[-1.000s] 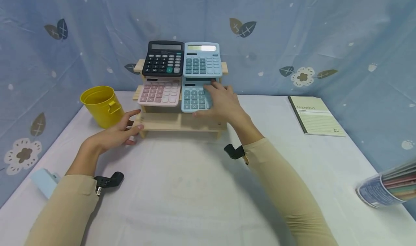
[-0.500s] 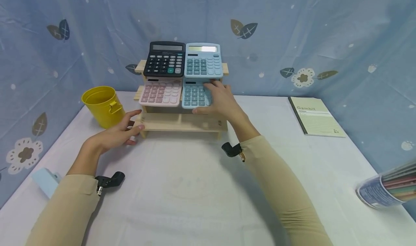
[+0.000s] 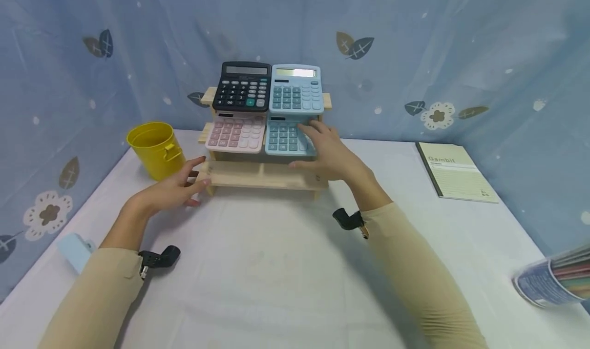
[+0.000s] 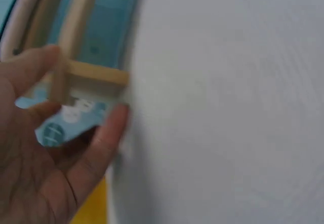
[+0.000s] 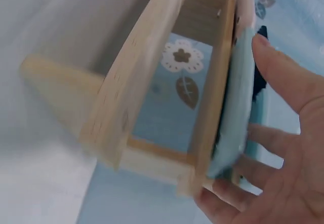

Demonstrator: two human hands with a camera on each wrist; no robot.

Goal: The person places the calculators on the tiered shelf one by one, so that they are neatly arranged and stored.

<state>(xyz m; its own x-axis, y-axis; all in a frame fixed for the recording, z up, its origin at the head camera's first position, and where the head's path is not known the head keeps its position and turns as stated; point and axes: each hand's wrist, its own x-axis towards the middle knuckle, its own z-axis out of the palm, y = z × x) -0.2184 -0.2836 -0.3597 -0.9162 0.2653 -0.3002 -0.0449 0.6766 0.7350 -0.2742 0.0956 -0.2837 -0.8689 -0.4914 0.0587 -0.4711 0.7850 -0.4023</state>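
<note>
A pale wooden rack (image 3: 262,176) with stepped shelves stands at the back of the table. On its top shelf a black calculator (image 3: 241,87) leans beside a light blue calculator (image 3: 296,90). Below them sit a pink calculator (image 3: 236,134) and a second blue calculator (image 3: 282,137), its display hidden by the one above. My left hand (image 3: 168,190) holds the rack's left end between thumb and fingers. At the right edge of the lower blue calculator is my right hand (image 3: 334,154), fingers spread and relaxed; the right wrist view shows the thumb by the calculator's edge (image 5: 238,102).
A yellow bucket (image 3: 156,151) stands left of the rack. On the right lies a notebook (image 3: 456,171); a clear cup of pencils (image 3: 546,283) lies nearer the front right. A light blue object (image 3: 76,251) is partly behind the left sleeve. A patterned blue curtain (image 3: 295,31) surrounds the table.
The lower blue calculator has shifted slightly up and back into line with the pink one. My right hand has loosened from it. The left hand keeps its place; the head view has shifted slightly.
</note>
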